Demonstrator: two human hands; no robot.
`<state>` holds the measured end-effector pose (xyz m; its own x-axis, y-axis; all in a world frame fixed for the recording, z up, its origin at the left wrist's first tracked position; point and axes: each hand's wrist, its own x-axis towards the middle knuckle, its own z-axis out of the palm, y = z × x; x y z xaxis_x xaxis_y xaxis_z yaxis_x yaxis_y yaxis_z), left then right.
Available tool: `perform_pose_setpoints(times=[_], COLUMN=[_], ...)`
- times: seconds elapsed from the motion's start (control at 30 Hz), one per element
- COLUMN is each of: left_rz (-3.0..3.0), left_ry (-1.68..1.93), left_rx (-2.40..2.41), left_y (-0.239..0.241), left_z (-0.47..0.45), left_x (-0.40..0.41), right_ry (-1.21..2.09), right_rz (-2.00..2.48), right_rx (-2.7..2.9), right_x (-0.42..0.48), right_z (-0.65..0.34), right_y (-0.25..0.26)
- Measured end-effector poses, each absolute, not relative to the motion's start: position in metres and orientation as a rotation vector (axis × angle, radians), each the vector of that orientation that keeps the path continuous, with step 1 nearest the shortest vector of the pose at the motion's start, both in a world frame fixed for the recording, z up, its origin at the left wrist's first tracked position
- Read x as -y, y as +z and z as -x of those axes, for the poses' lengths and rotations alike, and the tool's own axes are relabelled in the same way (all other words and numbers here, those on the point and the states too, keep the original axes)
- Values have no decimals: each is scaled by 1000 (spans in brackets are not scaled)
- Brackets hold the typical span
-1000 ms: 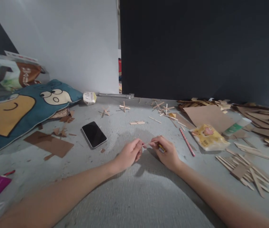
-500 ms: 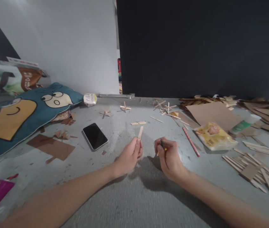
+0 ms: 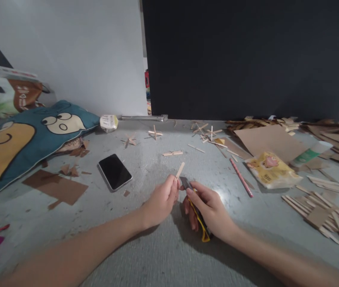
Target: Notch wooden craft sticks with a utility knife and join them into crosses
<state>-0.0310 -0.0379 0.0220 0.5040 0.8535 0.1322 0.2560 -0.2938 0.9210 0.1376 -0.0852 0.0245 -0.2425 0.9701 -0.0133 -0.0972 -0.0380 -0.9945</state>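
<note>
Pinched upright in my left hand [image 3: 162,201] is a flat wooden craft stick [image 3: 180,170], its upper part sticking out past my thumb. My right hand [image 3: 209,209] is wrapped round a black and yellow utility knife [image 3: 198,217]. The knife's dark tip is close beside the stick and my left fingertips; whether it touches the stick I cannot tell. Beyond my hands lie a short stack of sticks [image 3: 172,153] and small crossed-stick pieces [image 3: 155,132]. A red pencil [image 3: 241,177] lies right of my right hand.
On the left are a phone [image 3: 115,172], brown cardboard [image 3: 56,187] and a blue cushion [image 3: 38,139]. To the right sit a yellow tissue pack [image 3: 272,170], a green and white glue tube [image 3: 312,154] and a pile of craft sticks [image 3: 334,213]. A black panel [image 3: 247,59] stands behind.
My right hand has moved left towards my left hand and turned, bringing the utility knife into full view beside the stick. The stick leans slightly more to the right. The view has shifted a little.
</note>
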Motion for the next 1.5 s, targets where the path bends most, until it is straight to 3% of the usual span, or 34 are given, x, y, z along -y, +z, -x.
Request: perform_pose_setpoints(times=[1.0,1.5], left_rz=[-2016,-1918], left_ry=[687,654], left_rx=[-1061,-902], left_y=[32,31], left_z=[32,32], left_x=[42,42], right_ry=[1495,1755], right_rz=[1067,873], right_rx=[1287,1102], right_x=[86,81], right_z=[-138,-141], right_y=[26,28])
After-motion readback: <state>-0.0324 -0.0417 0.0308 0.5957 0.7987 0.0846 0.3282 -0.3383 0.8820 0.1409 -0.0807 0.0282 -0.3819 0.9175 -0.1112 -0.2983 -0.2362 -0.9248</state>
